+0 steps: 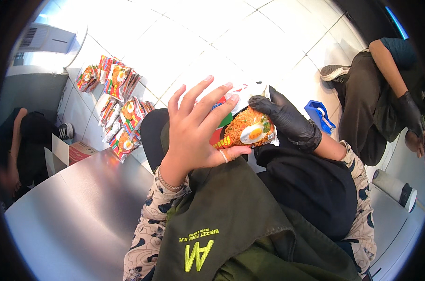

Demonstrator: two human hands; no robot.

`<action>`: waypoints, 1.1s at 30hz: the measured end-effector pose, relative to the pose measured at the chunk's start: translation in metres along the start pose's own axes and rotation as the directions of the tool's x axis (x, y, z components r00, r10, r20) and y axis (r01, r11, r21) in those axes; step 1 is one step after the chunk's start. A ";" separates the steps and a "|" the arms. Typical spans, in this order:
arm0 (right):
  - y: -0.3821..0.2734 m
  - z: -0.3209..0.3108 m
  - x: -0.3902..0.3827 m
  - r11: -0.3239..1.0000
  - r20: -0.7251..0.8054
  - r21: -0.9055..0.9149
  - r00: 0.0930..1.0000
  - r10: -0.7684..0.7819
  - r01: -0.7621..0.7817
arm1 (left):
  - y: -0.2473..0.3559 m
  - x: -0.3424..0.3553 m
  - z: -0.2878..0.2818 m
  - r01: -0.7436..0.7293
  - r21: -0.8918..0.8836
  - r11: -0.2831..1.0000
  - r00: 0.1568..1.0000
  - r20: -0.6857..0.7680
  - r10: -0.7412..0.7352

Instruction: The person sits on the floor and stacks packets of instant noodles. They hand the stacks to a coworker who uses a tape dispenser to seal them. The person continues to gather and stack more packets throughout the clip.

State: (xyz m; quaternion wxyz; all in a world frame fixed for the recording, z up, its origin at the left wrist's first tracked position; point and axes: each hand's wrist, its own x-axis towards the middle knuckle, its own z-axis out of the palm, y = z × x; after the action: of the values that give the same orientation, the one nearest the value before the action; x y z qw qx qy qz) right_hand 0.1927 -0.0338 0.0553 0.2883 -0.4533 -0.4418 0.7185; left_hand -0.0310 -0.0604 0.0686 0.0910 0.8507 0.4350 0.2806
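A bright noodle packet (254,131), printed with noodles and a fried egg, is upright between my hands above my lap. My left hand (197,133) is bare, with a ring on the thumb; its fingers are spread wide over the packet's left side, and the thumb lies along the lower edge. My right hand (287,119), in a black glove, grips the packet's right side with the thumb on its front. Just right of that hand, a blue tape dispenser (315,112) stands on the tiled floor.
Piles of similar packets (123,79) lie on the white tiles (193,37) to the left, beside a cardboard box (78,152). A metal surface (71,215) curves at lower left. Other people (367,107) (22,140) sit at both sides. A cylindrical container (393,189) lies at right.
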 end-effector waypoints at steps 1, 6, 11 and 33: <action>0.001 0.000 0.001 1.000 -0.009 -0.009 1.000 0.004 -0.004 | -0.001 0.000 0.001 0.000 -0.008 1.000 1.000 -0.014 -0.001; 0.006 -0.003 0.004 0.999 -0.026 -0.016 0.999 0.033 -0.033 | -0.003 0.000 0.002 -0.003 -0.011 1.000 1.000 -0.020 0.003; 0.002 0.002 0.001 0.998 -0.078 0.030 0.996 0.049 -0.046 | -0.010 -0.003 0.011 0.057 -0.169 0.984 0.988 -0.133 -0.080; 0.021 -0.008 0.016 0.979 -0.140 0.078 0.970 0.198 -0.189 | -0.038 -0.034 0.044 0.567 -0.734 -0.374 0.641 0.678 -0.359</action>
State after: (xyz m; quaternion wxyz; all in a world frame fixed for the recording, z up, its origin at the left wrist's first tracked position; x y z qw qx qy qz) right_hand 0.1925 -0.0269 0.0286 0.2630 -0.5364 -0.3498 0.7216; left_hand -0.0485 -0.0606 0.0030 0.8083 0.2457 0.3890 0.3675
